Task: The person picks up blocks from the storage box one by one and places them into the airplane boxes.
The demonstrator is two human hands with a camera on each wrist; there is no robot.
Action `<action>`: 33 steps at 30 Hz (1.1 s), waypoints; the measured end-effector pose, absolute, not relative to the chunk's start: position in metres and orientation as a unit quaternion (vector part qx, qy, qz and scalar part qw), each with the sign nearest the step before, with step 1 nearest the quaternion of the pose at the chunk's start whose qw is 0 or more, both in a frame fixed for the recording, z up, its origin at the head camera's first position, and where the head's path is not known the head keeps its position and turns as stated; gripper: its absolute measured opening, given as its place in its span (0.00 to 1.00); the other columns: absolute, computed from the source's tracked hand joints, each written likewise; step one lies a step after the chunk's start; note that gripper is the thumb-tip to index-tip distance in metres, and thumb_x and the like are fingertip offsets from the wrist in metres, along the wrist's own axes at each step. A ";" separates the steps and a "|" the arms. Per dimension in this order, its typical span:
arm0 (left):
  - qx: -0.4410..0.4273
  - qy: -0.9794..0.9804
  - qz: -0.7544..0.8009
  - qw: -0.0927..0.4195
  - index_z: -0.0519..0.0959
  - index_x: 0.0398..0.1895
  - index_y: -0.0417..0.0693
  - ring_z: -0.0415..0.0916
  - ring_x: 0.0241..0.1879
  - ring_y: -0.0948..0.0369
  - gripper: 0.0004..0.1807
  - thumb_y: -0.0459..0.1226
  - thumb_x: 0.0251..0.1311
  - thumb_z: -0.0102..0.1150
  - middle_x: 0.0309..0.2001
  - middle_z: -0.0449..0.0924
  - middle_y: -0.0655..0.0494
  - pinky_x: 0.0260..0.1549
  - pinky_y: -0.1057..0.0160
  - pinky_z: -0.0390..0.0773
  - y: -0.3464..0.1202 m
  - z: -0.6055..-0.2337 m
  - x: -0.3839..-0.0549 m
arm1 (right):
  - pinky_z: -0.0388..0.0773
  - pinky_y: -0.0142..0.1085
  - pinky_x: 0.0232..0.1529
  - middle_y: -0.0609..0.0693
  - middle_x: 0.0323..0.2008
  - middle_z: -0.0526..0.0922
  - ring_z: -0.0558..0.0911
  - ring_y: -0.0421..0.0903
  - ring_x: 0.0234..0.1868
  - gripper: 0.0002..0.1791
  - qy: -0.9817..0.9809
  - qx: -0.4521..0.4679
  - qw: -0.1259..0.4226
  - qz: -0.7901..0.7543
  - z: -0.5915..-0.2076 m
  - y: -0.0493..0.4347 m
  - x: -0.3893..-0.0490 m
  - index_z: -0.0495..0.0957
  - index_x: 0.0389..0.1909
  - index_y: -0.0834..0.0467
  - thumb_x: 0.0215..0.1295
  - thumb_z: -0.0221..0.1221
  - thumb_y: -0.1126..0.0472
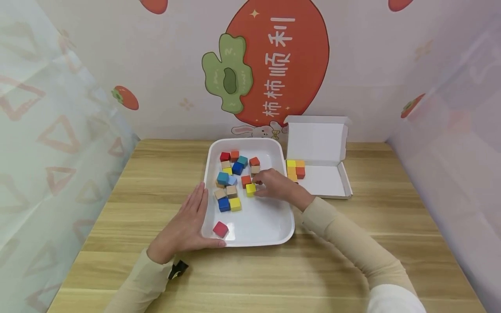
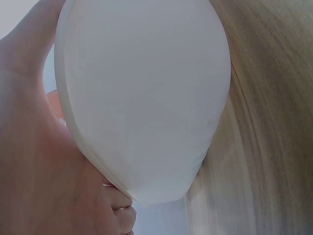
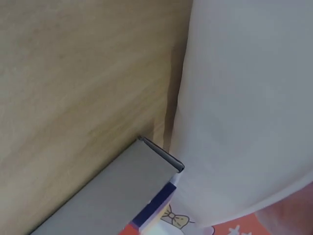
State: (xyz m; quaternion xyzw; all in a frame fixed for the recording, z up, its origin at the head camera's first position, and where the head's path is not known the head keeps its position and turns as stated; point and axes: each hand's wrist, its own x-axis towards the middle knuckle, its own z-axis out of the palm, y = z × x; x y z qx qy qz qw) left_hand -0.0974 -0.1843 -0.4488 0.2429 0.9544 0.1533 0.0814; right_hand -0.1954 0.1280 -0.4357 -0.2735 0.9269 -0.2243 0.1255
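A white tray (image 1: 262, 230) holds several coloured and plain wooden cubes. My left hand (image 1: 188, 226) rests against its near left corner, fingers straight along the left rim and thumb along the front edge. In the left wrist view the tray's white outer wall (image 2: 146, 98) fills the middle beside the palm. My right hand (image 1: 275, 184) reaches over the right rim, its fingertips down among the cubes. A yellow cube (image 1: 251, 190) lies right at the thumb, and an orange-red cube (image 1: 245, 181) sits just left of the fingers. I cannot tell whether the fingertips pinch a cube.
An open white cardboard box (image 1: 325, 180) stands right of the tray, with yellow, orange and red cubes (image 1: 300, 173) at its left side. A dark blue cube (image 3: 154, 208) shows over its edge in the right wrist view. One pink-red cube (image 1: 221, 229) lies apart near the tray's front.
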 end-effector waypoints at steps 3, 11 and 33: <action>0.244 0.954 0.152 0.083 0.40 0.87 0.40 0.33 0.87 0.44 0.82 0.83 0.41 0.60 0.88 0.28 0.46 0.82 0.36 0.48 -0.185 -0.449 -0.098 | 0.86 0.38 0.60 0.49 0.53 0.91 0.87 0.44 0.48 0.23 0.926 -0.275 0.121 -0.228 -0.439 0.126 -0.196 0.86 0.61 0.56 0.65 0.74 0.57; 0.243 0.955 0.151 0.082 0.40 0.87 0.41 0.33 0.87 0.44 0.82 0.83 0.40 0.60 0.88 0.28 0.47 0.82 0.37 0.48 -0.185 -0.449 -0.097 | 0.87 0.36 0.58 0.48 0.51 0.91 0.87 0.43 0.47 0.22 0.924 -0.269 0.118 -0.243 -0.438 0.128 -0.195 0.86 0.59 0.55 0.65 0.74 0.57; 0.243 0.953 0.160 0.080 0.39 0.87 0.41 0.32 0.87 0.44 0.82 0.82 0.40 0.61 0.88 0.28 0.47 0.83 0.37 0.47 -0.184 -0.446 -0.096 | 0.88 0.49 0.55 0.53 0.47 0.91 0.89 0.52 0.47 0.17 0.931 -0.224 0.034 -0.286 -0.364 0.216 -0.168 0.88 0.51 0.59 0.62 0.76 0.62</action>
